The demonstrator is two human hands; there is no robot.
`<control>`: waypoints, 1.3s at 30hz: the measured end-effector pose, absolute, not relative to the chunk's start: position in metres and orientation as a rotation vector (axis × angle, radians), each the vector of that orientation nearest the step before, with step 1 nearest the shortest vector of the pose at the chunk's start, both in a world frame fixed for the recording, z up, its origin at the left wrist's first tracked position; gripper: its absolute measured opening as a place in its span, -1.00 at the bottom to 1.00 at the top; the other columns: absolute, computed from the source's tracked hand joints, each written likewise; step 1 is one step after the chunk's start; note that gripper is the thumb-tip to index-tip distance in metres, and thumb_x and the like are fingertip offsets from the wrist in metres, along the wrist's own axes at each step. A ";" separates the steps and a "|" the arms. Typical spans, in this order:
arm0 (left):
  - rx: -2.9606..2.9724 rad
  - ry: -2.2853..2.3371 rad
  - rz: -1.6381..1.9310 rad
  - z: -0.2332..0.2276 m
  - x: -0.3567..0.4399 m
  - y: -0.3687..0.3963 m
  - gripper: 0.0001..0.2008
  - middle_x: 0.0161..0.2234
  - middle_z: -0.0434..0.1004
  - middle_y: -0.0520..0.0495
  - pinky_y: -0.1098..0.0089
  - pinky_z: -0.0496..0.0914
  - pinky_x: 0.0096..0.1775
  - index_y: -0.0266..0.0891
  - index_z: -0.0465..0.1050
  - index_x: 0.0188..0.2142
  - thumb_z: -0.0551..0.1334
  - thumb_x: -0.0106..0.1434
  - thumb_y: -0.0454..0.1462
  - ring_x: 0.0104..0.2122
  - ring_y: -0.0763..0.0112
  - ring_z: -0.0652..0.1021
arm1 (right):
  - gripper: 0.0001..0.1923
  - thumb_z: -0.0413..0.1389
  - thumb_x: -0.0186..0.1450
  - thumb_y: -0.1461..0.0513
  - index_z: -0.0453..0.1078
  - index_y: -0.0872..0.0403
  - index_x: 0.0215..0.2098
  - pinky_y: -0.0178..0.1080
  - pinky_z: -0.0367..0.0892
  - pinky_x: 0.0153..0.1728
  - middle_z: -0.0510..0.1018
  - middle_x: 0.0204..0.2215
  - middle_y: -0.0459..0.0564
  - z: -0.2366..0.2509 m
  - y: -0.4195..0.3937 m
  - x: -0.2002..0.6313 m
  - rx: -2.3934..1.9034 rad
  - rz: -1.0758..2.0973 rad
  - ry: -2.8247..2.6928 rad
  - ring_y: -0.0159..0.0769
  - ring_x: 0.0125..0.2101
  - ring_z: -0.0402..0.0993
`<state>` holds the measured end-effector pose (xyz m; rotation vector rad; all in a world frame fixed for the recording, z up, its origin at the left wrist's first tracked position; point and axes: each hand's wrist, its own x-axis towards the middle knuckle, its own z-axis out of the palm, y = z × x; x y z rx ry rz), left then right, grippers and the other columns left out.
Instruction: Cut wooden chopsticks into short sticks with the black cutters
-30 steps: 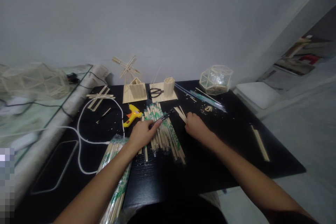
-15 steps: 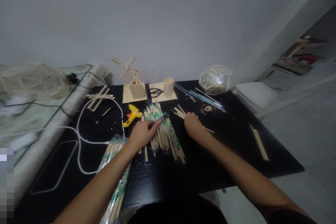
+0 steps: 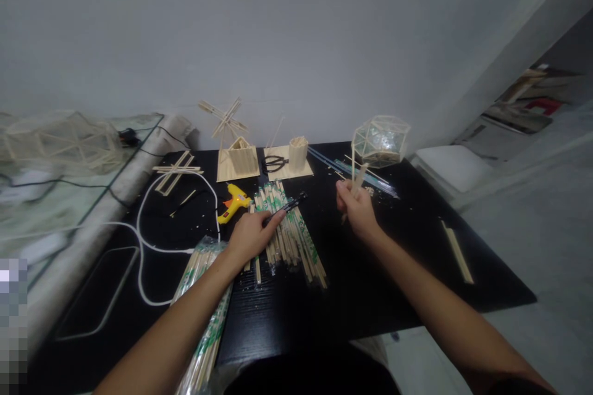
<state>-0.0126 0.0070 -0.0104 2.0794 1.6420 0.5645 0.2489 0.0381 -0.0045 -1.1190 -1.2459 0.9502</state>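
My left hand (image 3: 252, 234) rests by the middle pile, closed round a slim black tool that looks like a utility knife (image 3: 293, 203). Beneath the knife lie paired wooden chopsticks in clear, green-printed wrappers (image 3: 290, 237). To the right, my right hand (image 3: 359, 208) is held above the dark table, its fingers closed round a few bare wooden sticks (image 3: 357, 180); one longer stick points upward and their exact number is hard to see. A yellow glue gun (image 3: 234, 202) lies just left of the wrapped pile.
Stick models on square bases (image 3: 237, 163) stand along the wall, with black scissors (image 3: 275, 164) between them. A faceted stick globe (image 3: 380, 142) sits at the back right. A white cable (image 3: 139, 228) loops at left. Loose sticks (image 3: 458, 253) lie on the right.
My right hand has turned and risen to the right, and the sticks it grips now stand up instead of lying near the table. My left hand has stayed put.
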 end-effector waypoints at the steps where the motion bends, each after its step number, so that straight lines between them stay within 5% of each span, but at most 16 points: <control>1: 2.082 1.642 0.562 -0.011 -0.013 0.007 -0.37 -0.60 0.39 -0.02 0.37 0.17 -0.36 -0.18 0.35 -0.56 -0.06 0.42 0.18 -0.50 0.30 0.45 | -0.44 0.22 0.25 -0.17 0.13 0.01 -0.55 -0.37 0.02 -0.63 0.09 -0.69 -0.28 -0.005 0.040 0.246 -1.045 1.034 -1.181 -0.49 -0.68 0.00; 9: 2.088 1.622 0.544 -0.011 -0.012 0.008 -0.40 -0.56 0.41 -0.03 0.36 0.17 -0.34 -0.18 0.34 -0.53 -0.06 0.43 0.15 -0.47 0.30 0.45 | -0.32 0.14 0.22 -0.32 0.14 0.01 -0.65 -0.37 0.11 -0.73 0.14 -0.83 -0.24 -0.014 0.047 0.243 -1.094 1.128 -1.062 -0.49 -0.79 0.10; 13: 2.075 1.613 0.536 -0.009 -0.012 0.007 -0.41 -0.56 0.41 -0.04 0.35 0.18 -0.33 -0.17 0.33 -0.52 -0.07 0.42 0.15 -0.46 0.28 0.46 | -0.38 0.25 0.18 -0.25 0.18 0.02 -0.61 -0.37 0.15 -0.72 0.17 -0.83 -0.27 -0.018 0.047 0.243 -1.074 1.065 -1.096 -0.50 -0.79 0.10; 21: 2.101 1.583 0.534 -0.011 -0.012 0.008 -0.41 -0.55 0.43 -0.04 0.35 0.20 -0.32 -0.17 0.34 -0.52 -0.06 0.43 0.15 -0.46 0.29 0.46 | -0.29 0.24 0.17 -0.27 -0.03 -0.01 -0.62 -0.40 -0.04 -0.72 -0.01 -0.73 -0.32 -0.014 0.052 0.245 -0.935 1.211 -1.074 -0.55 -0.73 -0.08; 25: 2.104 1.571 0.545 -0.013 -0.013 0.008 -0.42 -0.55 0.43 -0.03 0.36 0.20 -0.33 -0.17 0.33 -0.52 -0.06 0.44 0.14 -0.47 0.30 0.46 | -0.36 0.18 0.25 -0.26 0.13 0.02 -0.60 -0.37 0.16 -0.62 0.14 -0.72 -0.25 -0.011 0.050 0.246 -0.954 1.071 -1.201 -0.50 -0.69 0.10; 29: 2.106 1.580 0.530 -0.013 -0.013 0.008 -0.41 -0.56 0.42 -0.02 0.36 0.19 -0.34 -0.17 0.33 -0.52 -0.07 0.43 0.16 -0.47 0.29 0.47 | -0.43 0.21 0.22 -0.25 0.28 0.04 -0.50 -0.38 0.13 -0.66 0.16 -0.74 -0.28 -0.014 0.049 0.243 -0.990 1.063 -1.171 -0.50 -0.72 0.08; 39: 2.105 1.571 0.507 -0.012 -0.012 0.008 -0.41 -0.56 0.43 -0.04 0.36 0.19 -0.34 -0.17 0.35 -0.51 -0.06 0.44 0.14 -0.47 0.29 0.47 | -0.32 0.30 0.19 -0.13 -0.03 0.00 -0.68 -0.38 -0.12 -0.73 -0.02 -0.78 -0.32 -0.009 0.049 0.247 -0.946 1.071 -1.101 -0.57 -0.76 -0.10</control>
